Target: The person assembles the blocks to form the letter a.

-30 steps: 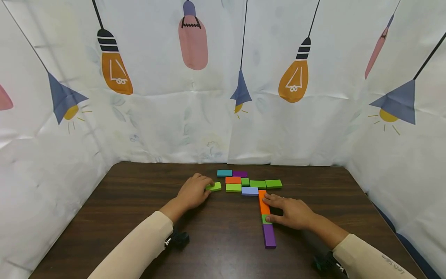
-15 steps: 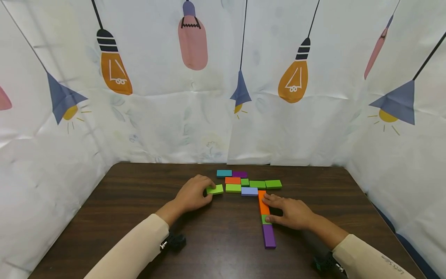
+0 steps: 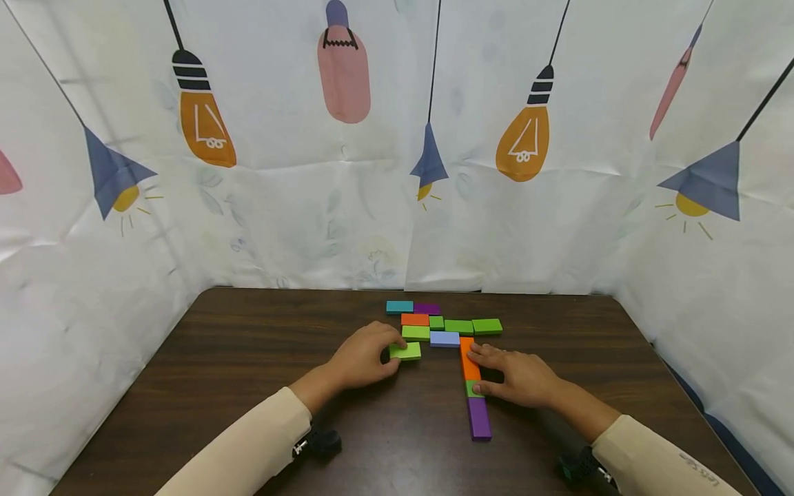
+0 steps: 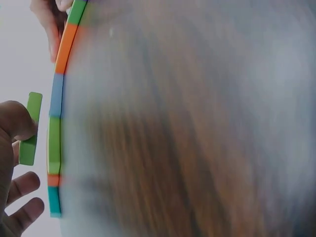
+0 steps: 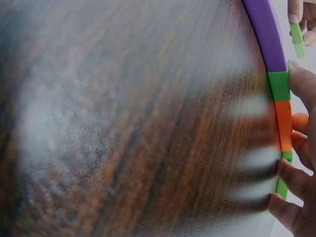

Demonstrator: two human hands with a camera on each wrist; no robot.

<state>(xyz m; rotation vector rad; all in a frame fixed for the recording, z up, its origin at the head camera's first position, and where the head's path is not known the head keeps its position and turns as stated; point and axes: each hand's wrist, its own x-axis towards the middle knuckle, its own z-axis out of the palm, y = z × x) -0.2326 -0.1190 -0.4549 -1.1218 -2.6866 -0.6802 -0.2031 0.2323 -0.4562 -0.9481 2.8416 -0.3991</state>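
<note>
My left hand pinches a light green block between thumb and fingers, in front of another light green block in the pattern. In the left wrist view the pinched green block stands apart from the row. My right hand rests beside a line of blocks running toward me, its fingers spread. One fingertip touches the orange block and the thumb touches the small green block. A purple block ends that line at the near side. The right wrist view shows the fingers along the line's side.
Farther back on the dark wooden table lie a teal block, a dark purple block, a red-orange block, a light blue block and several green blocks. A patterned white cloth encloses the table's back and sides.
My left hand has moved right and nearer to me with the light green block, from left of the pattern to its near side. My right hand has stayed put.
</note>
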